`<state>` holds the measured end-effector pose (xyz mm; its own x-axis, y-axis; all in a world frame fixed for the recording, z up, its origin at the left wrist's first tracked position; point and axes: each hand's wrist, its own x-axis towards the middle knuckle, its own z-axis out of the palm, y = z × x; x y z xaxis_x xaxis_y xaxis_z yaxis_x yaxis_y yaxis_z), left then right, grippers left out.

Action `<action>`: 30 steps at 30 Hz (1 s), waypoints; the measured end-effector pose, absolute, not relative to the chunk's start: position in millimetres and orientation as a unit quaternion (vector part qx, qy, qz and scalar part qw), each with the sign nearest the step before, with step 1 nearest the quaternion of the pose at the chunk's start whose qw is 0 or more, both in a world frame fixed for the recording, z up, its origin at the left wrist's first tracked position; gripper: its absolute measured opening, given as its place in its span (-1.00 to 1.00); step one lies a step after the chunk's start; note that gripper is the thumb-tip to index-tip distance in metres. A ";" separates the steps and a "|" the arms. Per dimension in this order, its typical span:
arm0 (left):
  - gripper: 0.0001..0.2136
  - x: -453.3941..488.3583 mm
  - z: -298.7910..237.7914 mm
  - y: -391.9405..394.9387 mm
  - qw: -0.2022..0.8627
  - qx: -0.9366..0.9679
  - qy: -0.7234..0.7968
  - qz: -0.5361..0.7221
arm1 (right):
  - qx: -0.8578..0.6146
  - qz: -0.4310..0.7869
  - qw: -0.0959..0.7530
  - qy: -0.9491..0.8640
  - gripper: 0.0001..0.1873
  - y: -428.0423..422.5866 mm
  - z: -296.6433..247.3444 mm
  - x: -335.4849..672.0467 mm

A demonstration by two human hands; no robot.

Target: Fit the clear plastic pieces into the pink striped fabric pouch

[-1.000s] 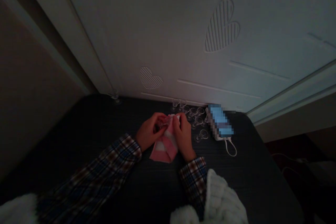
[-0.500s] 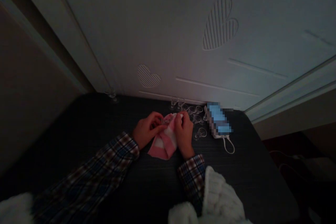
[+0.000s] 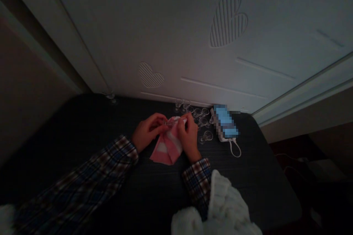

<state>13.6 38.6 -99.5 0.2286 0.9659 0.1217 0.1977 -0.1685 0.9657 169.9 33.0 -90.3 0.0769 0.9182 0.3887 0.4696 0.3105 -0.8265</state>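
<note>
A pink and white striped cloth point(image 3: 167, 145), perhaps a sock, lies on the dark table point(image 3: 82, 132). My left hand point(image 3: 147, 132) pinches its top edge from the left, fingers closed on it. My right hand point(image 3: 188, 136) grips the same edge from the right, fingers curled. A small clear piece seems to sit between the fingertips, too dim to name. Both sleeves are plaid with white fleece cuffs.
Several clear plastic rings or clips point(image 3: 200, 117) lie behind my hands by the wall. A lit phone point(image 3: 225, 126) rests to the right on a white pack with a looped cable point(image 3: 234, 150). A white panel with heart cut-outs point(image 3: 227, 18) stands behind.
The view has drifted, so hands and cloth sit a little lower left. Both hands keep their hold on the cloth's top edge; fingers shift slightly.
</note>
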 end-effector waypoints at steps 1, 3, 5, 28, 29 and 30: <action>-0.75 13.5 -99.5 38.7 0.443 0.642 0.463 0.421 | -0.540 0.231 0.492 -0.643 -0.85 33.6 -91.0 169.5; -0.72 13.2 -99.5 38.7 0.414 0.656 0.475 0.415 | -0.538 0.240 0.486 -0.646 -0.83 34.6 -92.4 168.9; -0.70 12.8 -99.8 38.7 0.385 0.672 0.482 0.411 | -0.538 0.246 0.482 -0.646 -0.81 35.5 -93.6 168.5; -0.73 10.7 -88.9 32.6 0.310 0.736 0.492 0.346 | -0.470 0.297 0.516 -0.652 -0.81 32.2 -92.8 169.9; -0.73 10.4 -88.8 32.6 0.309 0.738 0.492 0.344 | -0.464 0.315 0.521 -0.644 -0.81 32.6 -93.1 169.2; -0.73 10.2 -88.7 32.5 0.308 0.739 0.492 0.342 | -0.458 0.332 0.524 -0.636 -0.81 33.0 -93.2 168.5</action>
